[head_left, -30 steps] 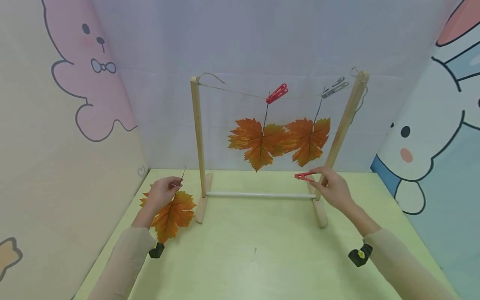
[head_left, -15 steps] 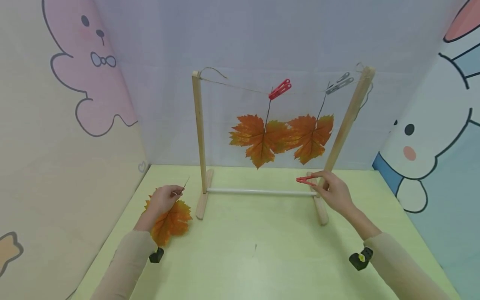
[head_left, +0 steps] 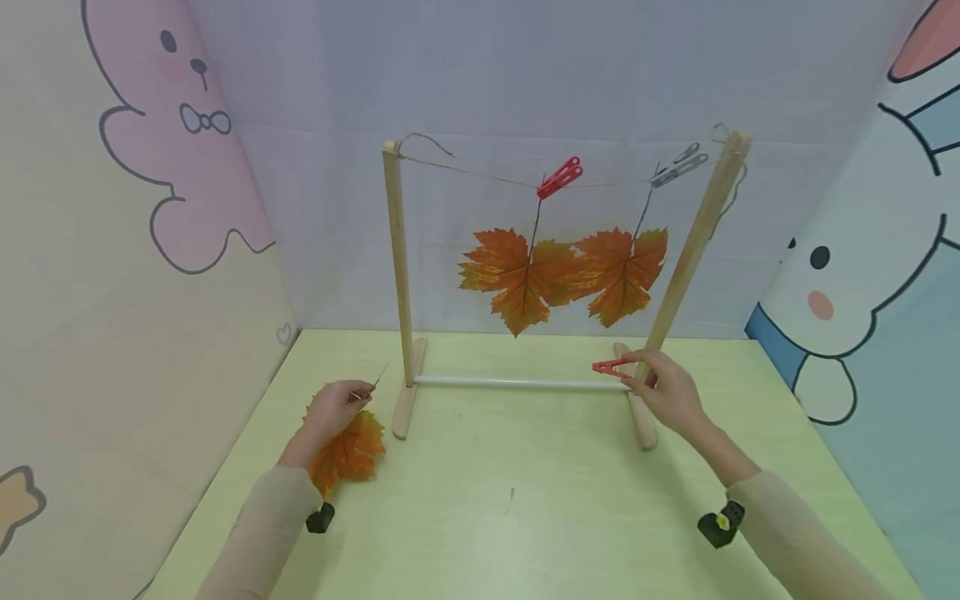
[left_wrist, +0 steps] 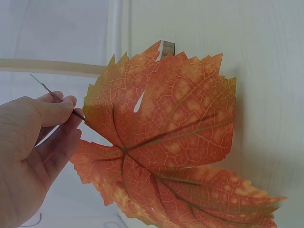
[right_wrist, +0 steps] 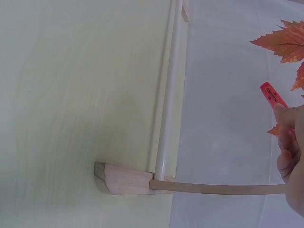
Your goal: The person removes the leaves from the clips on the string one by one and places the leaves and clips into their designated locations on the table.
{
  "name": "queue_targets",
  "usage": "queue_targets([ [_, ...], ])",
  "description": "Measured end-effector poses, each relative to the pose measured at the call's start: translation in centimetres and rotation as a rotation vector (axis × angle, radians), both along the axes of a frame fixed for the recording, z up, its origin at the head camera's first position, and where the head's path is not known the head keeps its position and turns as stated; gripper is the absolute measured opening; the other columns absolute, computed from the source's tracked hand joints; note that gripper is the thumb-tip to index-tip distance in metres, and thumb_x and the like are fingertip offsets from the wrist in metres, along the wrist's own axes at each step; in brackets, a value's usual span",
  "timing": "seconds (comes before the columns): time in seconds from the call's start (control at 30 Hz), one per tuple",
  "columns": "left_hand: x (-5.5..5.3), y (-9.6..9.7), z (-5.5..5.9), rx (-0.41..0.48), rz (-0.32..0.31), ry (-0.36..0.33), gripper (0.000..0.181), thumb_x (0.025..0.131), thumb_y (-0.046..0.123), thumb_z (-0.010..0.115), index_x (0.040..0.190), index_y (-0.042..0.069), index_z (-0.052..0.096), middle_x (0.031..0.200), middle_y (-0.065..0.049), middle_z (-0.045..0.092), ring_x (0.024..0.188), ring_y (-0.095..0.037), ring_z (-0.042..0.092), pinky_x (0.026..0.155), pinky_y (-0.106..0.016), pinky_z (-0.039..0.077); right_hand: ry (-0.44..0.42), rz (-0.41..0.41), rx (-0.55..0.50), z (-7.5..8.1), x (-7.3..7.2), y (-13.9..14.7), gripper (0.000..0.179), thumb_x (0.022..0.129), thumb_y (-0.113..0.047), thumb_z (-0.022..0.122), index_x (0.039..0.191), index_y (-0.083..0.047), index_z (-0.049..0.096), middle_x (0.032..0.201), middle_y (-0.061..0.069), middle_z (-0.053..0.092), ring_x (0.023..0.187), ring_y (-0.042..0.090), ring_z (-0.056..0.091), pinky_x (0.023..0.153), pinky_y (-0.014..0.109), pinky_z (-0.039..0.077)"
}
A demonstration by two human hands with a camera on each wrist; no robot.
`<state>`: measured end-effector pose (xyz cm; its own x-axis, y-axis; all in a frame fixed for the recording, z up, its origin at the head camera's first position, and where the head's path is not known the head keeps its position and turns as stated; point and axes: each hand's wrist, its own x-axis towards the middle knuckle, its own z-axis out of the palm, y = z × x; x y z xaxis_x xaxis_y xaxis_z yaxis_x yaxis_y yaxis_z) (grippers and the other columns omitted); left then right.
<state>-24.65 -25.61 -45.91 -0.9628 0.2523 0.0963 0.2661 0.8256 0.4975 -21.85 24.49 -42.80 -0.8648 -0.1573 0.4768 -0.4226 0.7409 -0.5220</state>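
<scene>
At eight o'clock in the head view, your left hand (head_left: pixel 333 410) pinches the stem (left_wrist: pixel 51 93) of a leaf (left_wrist: pixel 175 123), its blade beneath that hand; at four o'clock your right hand (head_left: pixel 669 393) grips a red peg (right_wrist: pixel 271 92) (whether its tip is spread, I can't tell). You seem to be readying both for hanging; the next move likely calls for lifting the stem to the string (head_left: pixel 467 171) near twelve o'clock, then clipping it.

Ahead of you, pale lilac-grey back wall (head_left: pixel 480 75). 2 side walls (head_left: pixel 97 350): pink cartoon animal (head_left: pixel 198 187) left, white cartoon rabbit (head_left: pixel 847 275) right. Yellow-green tabletop (head_left: pixel 510 533) before you, soft sheen.
</scene>
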Motion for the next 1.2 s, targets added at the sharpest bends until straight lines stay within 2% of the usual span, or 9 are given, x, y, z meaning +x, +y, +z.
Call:
queue_targets([
  [0.23,0.1,-0.1,-0.8,0.011,0.012,0.015,0.023,0.082,-0.004,0.060,0.105,-0.006,0.063,0.088,-0.013,0.067,0.078,-0.026,0.063,0.067,-0.039,0.051,-0.046,-0.020,0.002,-0.7,0.4,0.1,0.031,0.075,0.000,0.071,0.104,-0.004,0.062,0.078,0.007,0.056,0.050,0.005,0.036,0.042,0.022,0.033],
  [0.5,0.6,-0.4,-1.5,0.085,0.027,0.014,0.023,0.082,-0.006,0.059,0.105,-0.008,0.063,0.088,-0.015,0.067,0.080,-0.029,0.063,0.071,-0.041,0.051,-0.059,-0.018,-0.011,-1.7,0.9,0.3,0.030,0.075,0.000,0.071,0.103,-0.005,0.062,0.077,0.004,0.055,0.048,0.005,0.037,0.040,0.022,0.033],
  [0.6,0.7,-0.5,-1.9,0.151,0.062,0.001,0.022,0.083,-0.006,0.059,0.104,-0.008,0.063,0.088,-0.016,0.067,0.082,-0.030,0.063,0.073,-0.041,0.051,-0.074,-0.022,-0.016,-2.2,1.1,0.3,0.031,0.075,-0.002,0.071,0.104,-0.005,0.062,0.074,0.003,0.053,0.048,0.006,0.037,0.040,0.022,0.033],
  [0.87,0.7,-1.4,-3.4,0.361,0.168,-0.046,0.024,0.083,-0.008,0.058,0.107,-0.010,0.061,0.095,-0.022,0.065,0.089,-0.033,0.062,0.073,-0.034,0.053,-0.077,-0.031,-0.027,-3.3,1.7,0.5,0.032,0.073,0.000,0.072,0.102,-0.004,0.062,0.083,0.006,0.060,0.047,0.003,0.037,0.040,0.022,0.032],
  [1.07,0.7,-1.8,-4.4,0.504,0.241,-0.136,0.029,0.084,-0.009,0.055,0.113,-0.012,0.056,0.106,-0.028,0.060,0.096,-0.035,0.060,0.075,-0.026,0.052,-0.115,-0.042,-0.041,-4.2,2.1,0.8,0.031,0.073,-0.001,0.072,0.102,-0.005,0.061,0.072,0.001,0.054,0.047,0.004,0.036,0.040,0.022,0.033],
  [1.2,0.9,-1.8,-4.9,0.578,0.309,-0.202,0.032,0.085,-0.008,0.055,0.117,-0.010,0.054,0.111,-0.027,0.058,0.099,-0.030,0.060,0.076,-0.021,0.051,-0.153,-0.052,-0.053,-4.8,2.4,0.8,0.032,0.074,-0.002,0.072,0.104,-0.005,0.061,0.065,-0.001,0.049,0.047,0.004,0.036,0.039,0.022,0.033],
])
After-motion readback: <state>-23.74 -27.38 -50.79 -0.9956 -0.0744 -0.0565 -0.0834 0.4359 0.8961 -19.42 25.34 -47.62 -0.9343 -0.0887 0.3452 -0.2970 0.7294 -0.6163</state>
